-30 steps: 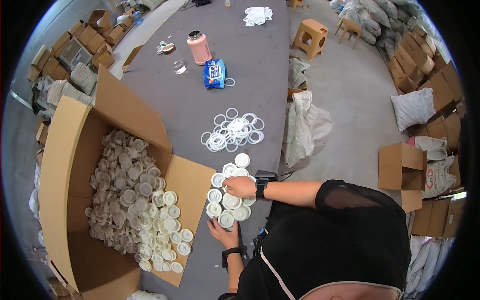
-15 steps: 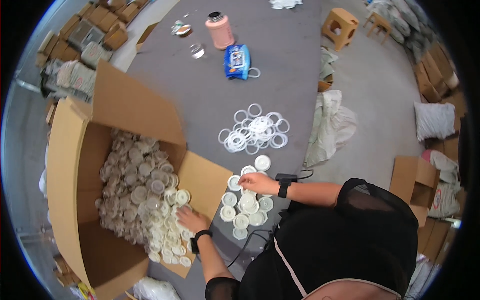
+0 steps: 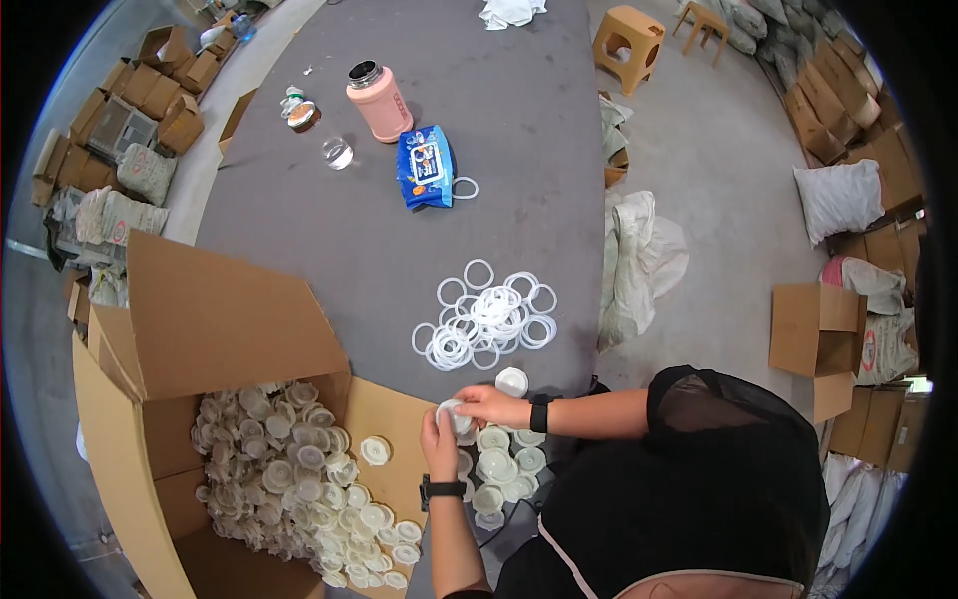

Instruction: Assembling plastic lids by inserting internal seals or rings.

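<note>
Both of my hands meet over the table at the box's right side, around one white plastic lid (image 3: 456, 415). My left hand (image 3: 437, 445) grips its left edge, and my right hand (image 3: 493, 406) pinches it from the right. Just below my right hand lies a group of similar whitish lids (image 3: 496, 465), partly covered by my hands and arms. One lid (image 3: 512, 381) sits apart above it. A heap of lids (image 3: 279, 474) fills the carton and spills onto its flap, where a single lid (image 3: 375, 450) lies separately. Beyond my hands is a pile of thin white rings (image 3: 496, 311).
The open cardboard box (image 3: 230, 324) stands at the left with flaps spread. Farther back on the grey table (image 3: 329, 235) are a blue wipes pack (image 3: 426, 168), a pink bottle (image 3: 380, 103) and a clear glass (image 3: 337, 153). A stool (image 3: 629, 48) and sacks stand on the floor.
My left hand has left the lids in the box and come right to meet my right hand; a lid is now held between them. The whole view has shifted, with the table appearing lower.
</note>
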